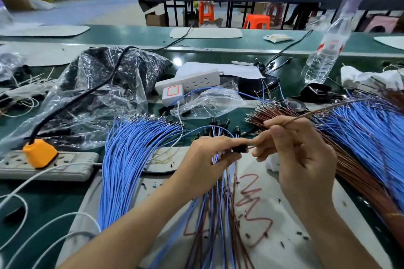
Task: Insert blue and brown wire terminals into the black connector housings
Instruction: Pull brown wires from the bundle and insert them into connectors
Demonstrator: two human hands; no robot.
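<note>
The left hand [209, 155] grips a black housing [238, 149] and a bunch of wires [218, 203] that hangs down. The right hand [299, 159] pinches one brown wire [310, 113], its tip right at the housing. The hands are close together over a white mat [282, 257] with red scribbles, on a green table [251, 42]. Blue wires [131, 155] lie on the left. A power strip [72, 164] with an orange plug [39, 155], a plastic bag [98, 94] and a bottle [325, 54] sit around. Orange stools [256, 21] stand in the room behind.
</note>
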